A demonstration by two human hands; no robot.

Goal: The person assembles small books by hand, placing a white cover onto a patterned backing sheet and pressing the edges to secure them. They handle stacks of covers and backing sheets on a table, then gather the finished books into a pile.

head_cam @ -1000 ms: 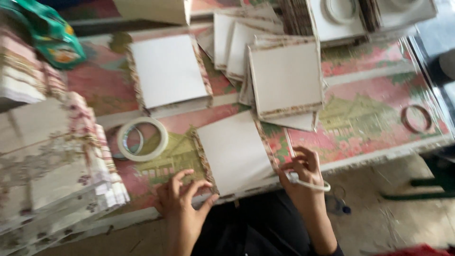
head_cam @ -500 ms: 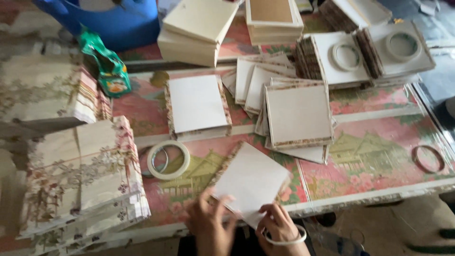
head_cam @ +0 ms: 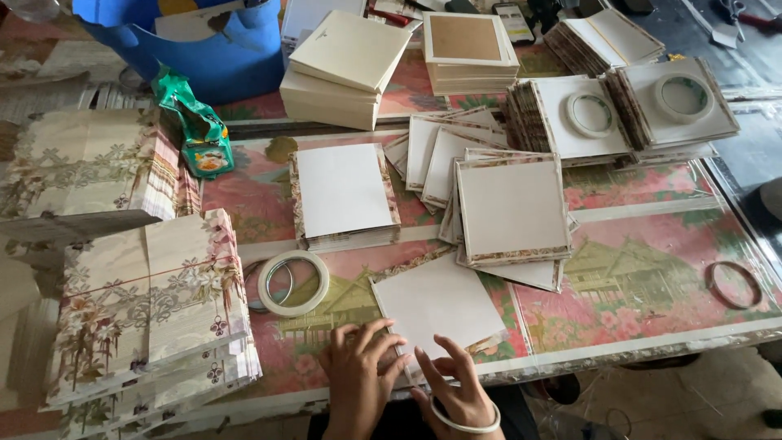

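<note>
White square card (head_cam: 440, 305) lies flat on the table (head_cam: 652, 285) near the front edge, rotated a bit so its corners point roughly toward the near-left and far-right; nearly square, so no clear long axis. A strip of patterned paper shows along its far-left edge and at its near-right corner.

Left hand (head_cam: 358, 375) is palm down, fingers spread and loosely open, fingertips resting on the near-left corner of the card. Not gripping anything.

Right hand (head_cam: 456, 391) is just beside it, fingers bent, tips pressing at the card's near edge; a white bangle (head_cam: 464, 422) sits on the wrist. Whether it pinches the edge or only presses cannot be told.

A roll of tape (head_cam: 293, 283) lies just left of the card. A stack of patterned paper sheets (head_cam: 155, 301) is further left. Behind the card sit a stack of wrapped cards (head_cam: 344, 195) and another pile (head_cam: 511, 210). A blue tub (head_cam: 220, 57) stands at the far left, a green packet (head_cam: 195, 130) near it.
</note>
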